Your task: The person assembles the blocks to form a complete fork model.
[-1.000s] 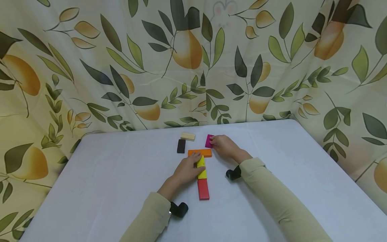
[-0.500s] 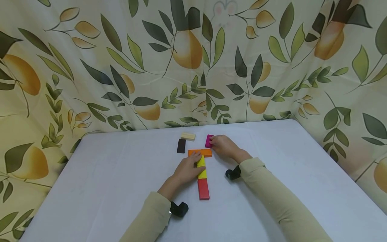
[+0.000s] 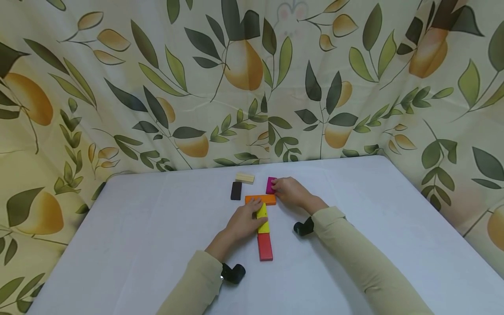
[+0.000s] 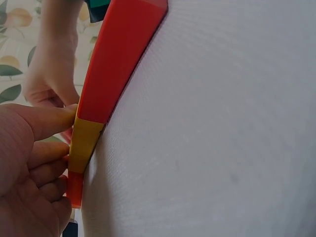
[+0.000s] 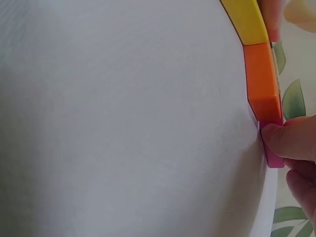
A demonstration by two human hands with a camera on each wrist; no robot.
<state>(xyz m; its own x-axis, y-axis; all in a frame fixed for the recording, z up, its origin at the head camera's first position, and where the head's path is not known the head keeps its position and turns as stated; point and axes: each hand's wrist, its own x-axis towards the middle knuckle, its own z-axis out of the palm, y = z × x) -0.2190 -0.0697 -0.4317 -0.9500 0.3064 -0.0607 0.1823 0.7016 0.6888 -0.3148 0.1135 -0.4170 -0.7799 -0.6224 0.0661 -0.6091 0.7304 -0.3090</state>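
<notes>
From the head view, we see the right hand [image 3: 292, 192] pinching a magenta rectangular block [image 3: 269, 186] on the white tablecloth [image 3: 138, 245], at 1 o'clock from an orange oblong block [image 3: 269, 200]. A yellow oblong block [image 3: 264, 227] lies at 6 o'clock from the orange one, with a red oblong block [image 3: 265, 247] below. We find a black rectangular block [image 3: 236, 191] at 10 o'clock and a pale oblong block [image 3: 245, 178] at 11.

From the left wrist, we see the left hand [image 4: 34, 163] touching the yellow block, fingers bent; whether they pinch, we cannot tell.

From the right wrist, at 3 o'clock, thumb and fingers grip the magenta block just beside the orange block's end.
</notes>
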